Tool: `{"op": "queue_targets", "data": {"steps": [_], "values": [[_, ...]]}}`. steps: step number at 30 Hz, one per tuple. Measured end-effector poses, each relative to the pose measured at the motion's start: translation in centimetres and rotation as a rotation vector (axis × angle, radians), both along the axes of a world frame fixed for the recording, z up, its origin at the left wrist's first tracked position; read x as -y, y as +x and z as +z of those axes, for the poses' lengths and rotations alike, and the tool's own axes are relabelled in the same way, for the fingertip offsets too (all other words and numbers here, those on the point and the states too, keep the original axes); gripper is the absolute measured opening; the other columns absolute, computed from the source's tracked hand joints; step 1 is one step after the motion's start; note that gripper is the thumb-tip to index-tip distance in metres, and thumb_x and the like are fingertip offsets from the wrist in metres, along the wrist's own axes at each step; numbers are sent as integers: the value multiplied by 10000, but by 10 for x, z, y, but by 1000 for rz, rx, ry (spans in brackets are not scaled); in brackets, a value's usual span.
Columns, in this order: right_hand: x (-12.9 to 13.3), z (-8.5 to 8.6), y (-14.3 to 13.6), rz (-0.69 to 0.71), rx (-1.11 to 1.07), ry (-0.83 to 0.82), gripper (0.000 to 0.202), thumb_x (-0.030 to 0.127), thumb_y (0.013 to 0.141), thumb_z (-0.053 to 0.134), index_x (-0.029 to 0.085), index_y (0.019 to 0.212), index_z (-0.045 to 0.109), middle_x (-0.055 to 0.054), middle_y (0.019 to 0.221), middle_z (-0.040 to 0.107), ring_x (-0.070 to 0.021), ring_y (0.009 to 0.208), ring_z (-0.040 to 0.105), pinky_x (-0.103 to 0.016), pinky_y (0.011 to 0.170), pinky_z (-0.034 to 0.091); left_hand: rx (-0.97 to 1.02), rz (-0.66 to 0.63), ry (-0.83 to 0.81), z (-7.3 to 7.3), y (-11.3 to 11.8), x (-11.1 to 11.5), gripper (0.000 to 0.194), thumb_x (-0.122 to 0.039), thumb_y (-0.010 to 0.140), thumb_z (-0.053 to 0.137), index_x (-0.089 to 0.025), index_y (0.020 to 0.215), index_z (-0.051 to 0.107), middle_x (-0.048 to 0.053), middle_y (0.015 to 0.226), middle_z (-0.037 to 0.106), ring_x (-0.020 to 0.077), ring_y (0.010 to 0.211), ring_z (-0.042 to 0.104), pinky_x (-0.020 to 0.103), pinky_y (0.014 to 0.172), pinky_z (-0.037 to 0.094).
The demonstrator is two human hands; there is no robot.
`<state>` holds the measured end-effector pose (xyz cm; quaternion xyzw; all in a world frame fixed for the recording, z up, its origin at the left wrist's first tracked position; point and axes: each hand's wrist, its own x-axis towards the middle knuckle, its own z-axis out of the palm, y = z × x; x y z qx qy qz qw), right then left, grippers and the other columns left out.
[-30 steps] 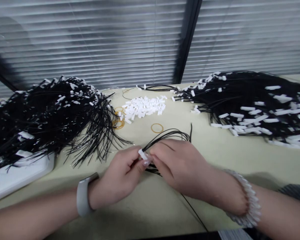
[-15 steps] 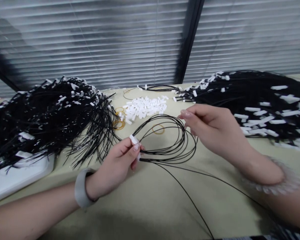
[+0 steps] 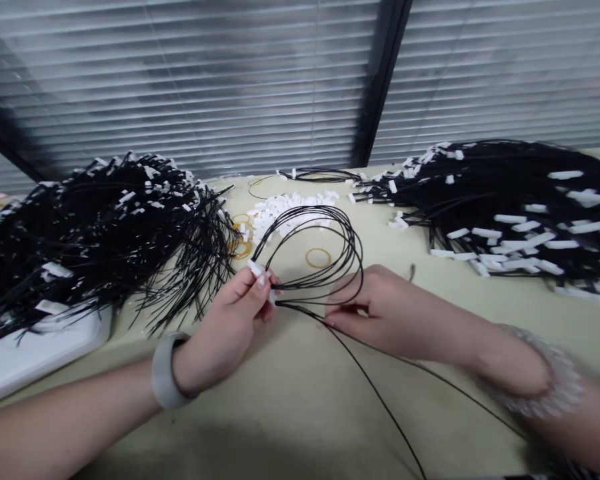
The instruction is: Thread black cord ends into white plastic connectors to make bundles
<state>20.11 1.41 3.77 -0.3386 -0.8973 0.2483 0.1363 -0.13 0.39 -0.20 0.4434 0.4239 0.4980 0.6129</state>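
My left hand (image 3: 237, 307) pinches white connector pieces (image 3: 258, 270) together with the gathered base of a coiled black cable (image 3: 353, 247). The loops stand out to the right of its fingers. My right hand (image 3: 365, 310) is closed on a black cable strand at the lower right of the coil, its fingertips pressed together. From there two loose strands (image 3: 375, 390) trail toward the bottom right. A yellow rubber band (image 3: 319, 258) lies on the table, seen through the loops.
Tangled black cables with white ends (image 3: 80, 227) lie at left over a white tray (image 3: 45, 353). More cables (image 3: 505, 193) lie at right. White connectors (image 3: 285, 208) and rubber bands (image 3: 240, 249) sit between them on the table (image 3: 260, 413). Window blinds (image 3: 260, 80) rise behind.
My right hand has moved down and left from the coil's upper right edge to the strand below it. The loops now stand higher and further left; my left hand has shifted slightly left.
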Motion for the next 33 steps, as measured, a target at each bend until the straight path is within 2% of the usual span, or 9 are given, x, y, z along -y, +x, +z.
{"op": "queue_targets", "data": {"steps": [3, 5, 9, 14, 17, 21, 24, 29, 33], "values": [[8, -6, -7, 46, 50, 60, 239, 149, 818, 433, 153, 587, 497, 49, 553, 503, -45, 533, 402, -201, 553, 296, 104, -20, -65, 5, 0, -1, 116, -279, 765, 618, -174, 744, 574, -29, 677, 486, 74, 590, 418, 172, 535, 365], [11, -11, -11, 18, 58, 91, 233, 173, 811, 457, 153, 579, 473, 42, 565, 504, -55, 550, 400, -205, 557, 296, 154, -48, -103, 8, -1, -3, 130, -270, 751, 636, -162, 734, 566, -24, 676, 487, 70, 588, 414, 159, 512, 350], [10, -17, -13, -32, 42, 130, 223, 207, 827, 453, 154, 619, 513, 15, 618, 525, -78, 604, 426, -218, 594, 328, 249, -145, -153, 8, -5, -7, 148, -275, 750, 643, -157, 740, 554, -30, 654, 488, 42, 488, 342, 154, 469, 316], [8, -7, -6, -266, -226, 21, 102, 243, 792, 518, 172, 758, 583, 19, 715, 566, -62, 608, 470, -188, 569, 360, 229, -178, -114, 5, -7, -10, 168, -294, 744, 651, -155, 751, 557, -38, 623, 493, 33, 447, 310, 157, 449, 306], [13, -2, -7, -190, -198, -77, 226, 278, 826, 469, 165, 650, 554, 42, 597, 528, -49, 544, 434, -185, 514, 331, 201, -160, -105, 6, -6, -10, 192, -307, 721, 672, -151, 743, 561, -39, 626, 496, 31, 450, 323, 154, 446, 307], [20, -6, -13, -53, -166, -128, 222, 258, 827, 470, 173, 652, 578, 67, 544, 499, -32, 509, 386, -172, 500, 308, 166, -123, -109, 8, -4, -7, 203, -302, 698, 692, -148, 737, 566, -38, 675, 506, 16, 446, 330, 139, 425, 284], [22, -9, -16, -55, -191, -169, 259, 325, 836, 476, 178, 647, 576, 77, 531, 481, -25, 489, 357, -162, 485, 296, 153, -151, -110, 8, -3, -6, 199, -318, 717, 674, -153, 738, 565, -46, 633, 480, 14, 432, 315, 133, 416, 273], [23, -8, -17, -100, -187, -143, 293, 220, 809, 490, 144, 535, 420, 79, 478, 378, -23, 472, 299, -167, 473, 253, 190, -169, -111, 7, -4, -8, 141, -241, 720, 669, -154, 722, 559, -39, 663, 469, 30, 491, 344, 124, 434, 305], [26, -5, -18, -117, -187, -209, 303, 244, 846, 422, 152, 559, 394, 67, 492, 374, -37, 482, 299, -185, 470, 241, 239, -181, -159, 6, -7, -10, 157, -267, 722, 677, -162, 742, 561, -40, 687, 473, 34, 521, 376, 114, 442, 326]]}}
